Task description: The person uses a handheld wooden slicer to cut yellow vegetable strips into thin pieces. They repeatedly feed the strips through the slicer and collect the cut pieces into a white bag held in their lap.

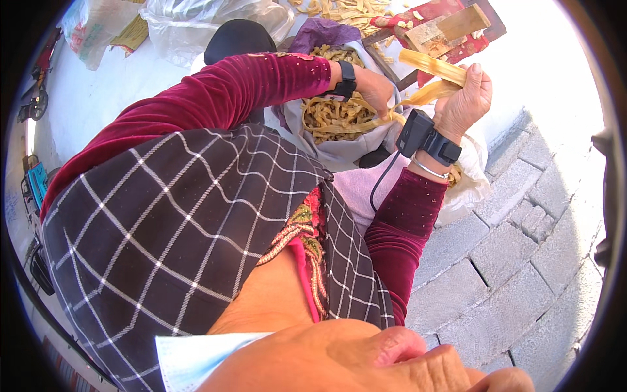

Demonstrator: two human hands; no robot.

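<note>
My right hand (463,105) is raised on the right, its thumb pressing a folded, ribbed yellow strip of dried plant matter (431,67). A second length of strip (428,93) trails from that grip down toward my left hand. Bent over an open cloth sack (338,152), my left hand (374,93) pinches a strip end with its fingertips. The sack holds a heap of short yellow-brown dried pieces (333,120). One long strip (343,128) lies across this heap near the left fingers. My left palm is hidden.
Beyond my hands stands a wooden stool frame (384,59) near red cloth (426,12) and a wooden block (448,32). Loose strips (352,14) are heaped at the top. Clear plastic bags (210,24) lie upper left. A whitish bag (465,181) rests beside grey paving blocks (504,255).
</note>
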